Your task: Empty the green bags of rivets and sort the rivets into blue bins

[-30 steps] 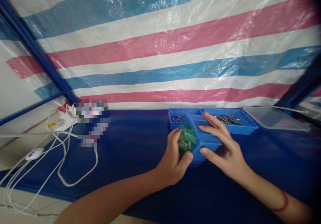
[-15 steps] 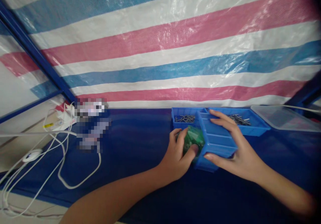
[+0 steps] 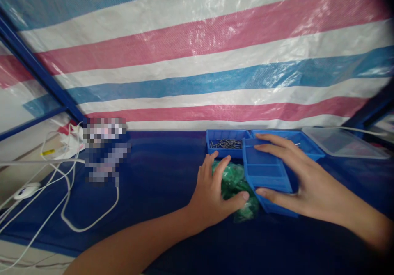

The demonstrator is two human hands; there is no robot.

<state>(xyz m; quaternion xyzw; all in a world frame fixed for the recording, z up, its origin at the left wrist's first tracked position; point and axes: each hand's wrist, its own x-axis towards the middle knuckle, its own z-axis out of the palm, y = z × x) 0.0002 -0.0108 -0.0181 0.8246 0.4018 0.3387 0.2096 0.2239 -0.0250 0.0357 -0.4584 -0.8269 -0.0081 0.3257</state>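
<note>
My right hand [image 3: 304, 180] grips a blue plastic bin [image 3: 266, 166], fingers over its top and thumb low on its near side. The bin lies tipped, its underside or outer wall facing me and its mouth toward the left. Beside that mouth, green plastic bags [image 3: 235, 176] with a shiny clear surface rest on the table; what is inside them cannot be made out. My left hand [image 3: 214, 193] is at their left side, fingers spread and thumb stretched across in front of them. Whether its fingertips touch the bags is unclear.
Behind my hands stand a blue bin of metal nails or screws [image 3: 227, 143] and a second blue bin [image 3: 310, 145], partly hidden. A translucent lid [image 3: 344, 143] lies at the right. White cables [image 3: 66, 215] and blurred-out items [image 3: 107, 160] occupy the left. A striped tarp [image 3: 197, 82] hangs behind.
The green bags have come out of the bin onto the table, and my left fingers have spread from them. My right hand has moved the bin slightly right, away from the bags.
</note>
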